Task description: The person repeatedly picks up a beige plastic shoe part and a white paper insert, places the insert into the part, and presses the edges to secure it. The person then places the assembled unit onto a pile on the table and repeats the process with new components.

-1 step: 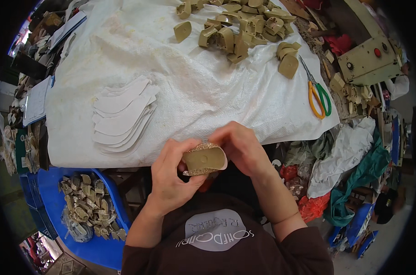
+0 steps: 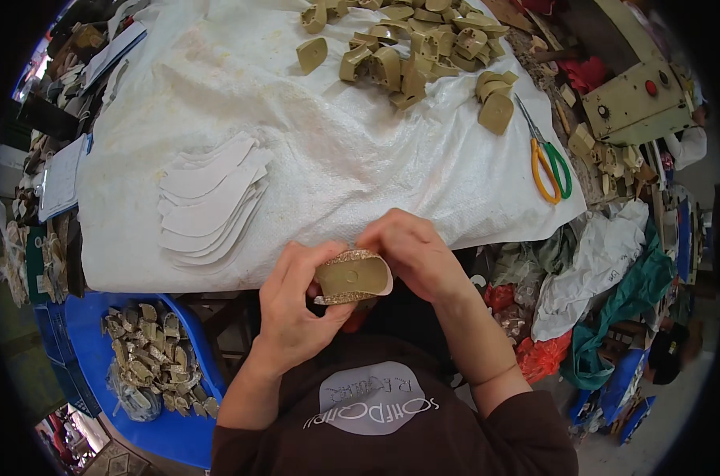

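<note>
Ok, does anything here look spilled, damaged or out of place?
Nothing stands out as spilled or damaged, including the glitter-sided gold piece in the left hand. Mildly untidy only: the white sheet is wrinkled, and one loose curved piece lies just left of the main heap.

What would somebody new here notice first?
Probably the curved gold piece with glittery edges, held in the left hand near the picture's middle. Next, perhaps, the pile of olive-gold curved pieces at the top of the wrinkled white sheet. Bright orange-and-green-handled scissors stand out at the sheet's right.
</note>
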{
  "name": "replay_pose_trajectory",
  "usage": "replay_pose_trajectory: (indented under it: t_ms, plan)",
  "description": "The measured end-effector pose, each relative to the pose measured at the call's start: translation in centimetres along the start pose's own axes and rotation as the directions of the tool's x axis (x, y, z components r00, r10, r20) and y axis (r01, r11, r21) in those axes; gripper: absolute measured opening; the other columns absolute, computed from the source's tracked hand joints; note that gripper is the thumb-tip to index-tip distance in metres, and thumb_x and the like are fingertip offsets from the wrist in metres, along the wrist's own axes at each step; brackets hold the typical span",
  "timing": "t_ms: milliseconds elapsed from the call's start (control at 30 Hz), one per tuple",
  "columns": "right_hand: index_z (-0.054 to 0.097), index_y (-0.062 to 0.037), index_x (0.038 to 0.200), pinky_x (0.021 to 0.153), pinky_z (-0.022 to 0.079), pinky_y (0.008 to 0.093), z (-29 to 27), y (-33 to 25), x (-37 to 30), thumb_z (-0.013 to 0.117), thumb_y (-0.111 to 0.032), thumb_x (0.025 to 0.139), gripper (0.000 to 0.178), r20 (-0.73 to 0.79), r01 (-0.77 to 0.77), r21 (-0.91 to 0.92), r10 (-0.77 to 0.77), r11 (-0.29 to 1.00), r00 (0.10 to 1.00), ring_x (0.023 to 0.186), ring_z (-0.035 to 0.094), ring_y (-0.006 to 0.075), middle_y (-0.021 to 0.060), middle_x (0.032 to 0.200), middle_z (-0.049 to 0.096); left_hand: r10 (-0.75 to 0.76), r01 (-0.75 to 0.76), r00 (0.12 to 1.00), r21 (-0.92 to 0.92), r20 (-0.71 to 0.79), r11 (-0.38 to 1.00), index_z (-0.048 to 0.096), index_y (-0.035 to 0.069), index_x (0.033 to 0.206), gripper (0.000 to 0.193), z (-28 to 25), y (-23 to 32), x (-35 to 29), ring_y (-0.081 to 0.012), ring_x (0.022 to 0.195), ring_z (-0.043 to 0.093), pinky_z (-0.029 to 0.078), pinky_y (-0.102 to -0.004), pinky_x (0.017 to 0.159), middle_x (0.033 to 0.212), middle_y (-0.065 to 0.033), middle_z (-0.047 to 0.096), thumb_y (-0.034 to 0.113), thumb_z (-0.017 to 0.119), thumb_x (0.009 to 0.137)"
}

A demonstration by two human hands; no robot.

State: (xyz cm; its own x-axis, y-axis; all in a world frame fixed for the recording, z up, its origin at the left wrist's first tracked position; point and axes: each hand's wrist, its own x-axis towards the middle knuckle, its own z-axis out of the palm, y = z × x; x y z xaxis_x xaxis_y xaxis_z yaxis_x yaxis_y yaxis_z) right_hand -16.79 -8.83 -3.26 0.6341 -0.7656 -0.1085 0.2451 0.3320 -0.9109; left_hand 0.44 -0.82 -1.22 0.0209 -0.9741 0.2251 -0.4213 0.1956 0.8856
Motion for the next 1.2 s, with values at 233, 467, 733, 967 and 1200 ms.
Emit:
replay_pose_trajectory:
  t_ms: [233, 467, 733, 967, 1200]
  plan:
    - [0.059, -0.0018, 0.087, 0.057, 0.042, 0.0221, -0.1, -0.4, -0.2, 0.056, -0.022, 0.094, 0.021, 0.051, 0.182, -0.433, -0.177, 0.883, 0.983, 0.065, 0.050, 0.0056, -0.0022, 0.074, 0.056, 0.244, -0.229, 0.969, 0.238, -0.036, 0.944, 0.055, 0.001, 0.111, 0.060, 0.8, 0.2, 0.5, -0.0272, 0.066, 0.052, 0.044, -0.0348, 0.055, 0.081, -0.0113, 0.054, -0.004, 0.076, 0.055]
    - [0.061, -0.0008, 0.100, 0.071, 0.047, 0.0226, 0.0, 0.2, -0.5, 0.053, -0.019, 0.095, 0.020, 0.055, 0.005, 0.294, -0.022, 0.956, 0.998, 0.081, 0.057, 0.0080, 0.0022, 0.090, 0.062, 0.241, -0.212, 0.965, 0.239, -0.100, 0.948, 0.055, 0.002, 0.097, 0.053, 1.6, 0.1, 0.6, -0.0262, 0.057, 0.052, 0.043, -0.0359, 0.052, 0.071, -0.0087, 0.050, 0.007, 0.081, 0.050]
    - [0.060, 0.0007, 0.105, 0.077, 0.046, 0.0263, 1.0, 1.4, -1.3, 0.050, -0.019, 0.097, 0.024, -0.150, 0.128, -0.294, -0.177, 0.947, 0.973, 0.089, 0.056, 0.0104, 0.0065, 0.100, 0.060, 0.317, -0.187, 0.911, 0.418, -0.265, 0.889, 0.054, 0.001, 0.090, 0.046, 3.9, -0.1, 0.6, -0.0265, 0.053, 0.054, 0.043, -0.0357, 0.047, 0.066, -0.0088, 0.051, 0.010, 0.080, 0.053]
    - [0.056, 0.0015, 0.114, 0.084, 0.044, 0.0270, 1.6, 2.5, -1.0, 0.044, -0.018, 0.099, 0.028, -0.120, 0.059, 0.207, -0.035, 0.977, 0.992, 0.093, 0.055, 0.0127, 0.0084, 0.104, 0.060, 0.310, -0.135, 0.890, 0.458, -0.334, 0.879, 0.054, 0.000, 0.088, 0.044, 3.7, -0.6, 0.7, -0.0277, 0.052, 0.054, 0.043, -0.0360, 0.046, 0.066, -0.0099, 0.052, 0.012, 0.080, 0.055]
    - [0.047, 0.0019, 0.124, 0.083, 0.044, 0.0318, 4.2, 2.0, -1.1, 0.049, -0.010, 0.094, 0.033, -0.168, 0.204, -0.567, -0.355, 0.798, 0.920, 0.094, 0.056, 0.0245, 0.0136, 0.105, 0.055, 0.338, -0.127, 0.886, 0.534, -0.317, 0.836, 0.055, -0.002, 0.088, 0.046, 3.5, -1.6, 0.6, -0.0293, 0.053, 0.055, 0.044, -0.0367, 0.047, 0.066, -0.0114, 0.053, 0.016, 0.082, 0.056]
